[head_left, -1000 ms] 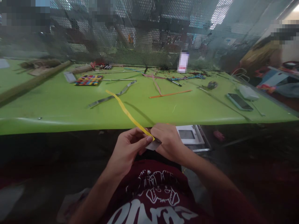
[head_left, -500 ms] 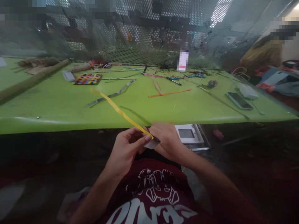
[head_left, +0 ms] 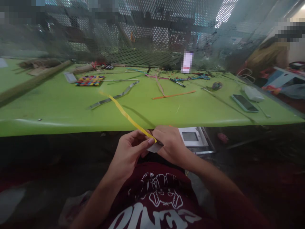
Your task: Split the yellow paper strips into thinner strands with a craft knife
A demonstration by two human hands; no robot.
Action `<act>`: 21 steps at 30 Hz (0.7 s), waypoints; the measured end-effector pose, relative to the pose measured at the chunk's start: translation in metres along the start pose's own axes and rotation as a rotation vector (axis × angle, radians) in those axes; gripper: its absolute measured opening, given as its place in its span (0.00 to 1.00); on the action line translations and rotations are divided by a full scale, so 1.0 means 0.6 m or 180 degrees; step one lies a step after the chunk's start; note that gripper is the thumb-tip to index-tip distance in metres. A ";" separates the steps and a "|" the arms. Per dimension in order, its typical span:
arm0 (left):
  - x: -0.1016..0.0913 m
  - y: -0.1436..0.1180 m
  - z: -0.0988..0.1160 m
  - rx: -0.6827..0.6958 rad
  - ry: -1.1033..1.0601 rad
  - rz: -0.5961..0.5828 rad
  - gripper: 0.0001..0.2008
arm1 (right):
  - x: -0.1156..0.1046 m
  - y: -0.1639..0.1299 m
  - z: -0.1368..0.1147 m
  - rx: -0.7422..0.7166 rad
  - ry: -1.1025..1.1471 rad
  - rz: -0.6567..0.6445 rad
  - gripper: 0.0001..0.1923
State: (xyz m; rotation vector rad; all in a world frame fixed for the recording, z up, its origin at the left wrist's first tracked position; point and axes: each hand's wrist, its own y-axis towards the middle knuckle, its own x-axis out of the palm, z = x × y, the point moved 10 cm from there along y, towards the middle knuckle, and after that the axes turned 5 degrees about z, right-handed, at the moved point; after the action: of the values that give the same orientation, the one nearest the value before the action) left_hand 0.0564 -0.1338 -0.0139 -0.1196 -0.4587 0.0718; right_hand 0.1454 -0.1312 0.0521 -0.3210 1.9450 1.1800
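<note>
A long yellow strip (head_left: 128, 117) slants from the table's front edge up over the green top, its far end off to the left. My left hand (head_left: 127, 151) pinches the near end of it, thumb on top. Right beside it, my right hand (head_left: 169, 141) is closed with the back of the hand up, so its fingers are mostly hidden. Between the two hands shows a flat, pale grey piece (head_left: 154, 147), just under the strip's end. What the right fingers hold cannot be made out. Both hands are at the table edge, in front of the dark red shirt.
On the green table (head_left: 59, 111) lie a grey patterned strip (head_left: 114, 98), an orange strip (head_left: 173, 95), a colourful woven square (head_left: 89, 80), a pen (head_left: 177, 83) and a phone (head_left: 244, 103). A long pole (head_left: 35, 81) lies at the left. Mesh (head_left: 143, 47) stands behind.
The yellow strip's free far end has swung slightly to the right. Both hands keep nearly the same place and grip.
</note>
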 end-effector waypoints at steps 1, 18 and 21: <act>0.000 0.000 0.000 -0.0001 0.0003 0.0006 0.06 | 0.000 0.000 0.000 0.0004 -0.0005 0.0003 0.08; -0.002 -0.002 0.007 0.0135 -0.0053 0.0040 0.07 | -0.005 0.007 -0.006 0.0108 0.0292 -0.0021 0.07; -0.004 -0.001 0.007 0.0160 -0.0055 0.0066 0.07 | -0.008 0.009 -0.009 0.0080 0.0303 0.0030 0.08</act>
State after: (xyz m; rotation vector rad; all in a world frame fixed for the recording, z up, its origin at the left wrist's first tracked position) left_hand 0.0522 -0.1343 -0.0111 -0.0743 -0.4726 0.1048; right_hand 0.1424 -0.1339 0.0606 -0.3611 2.0437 1.1642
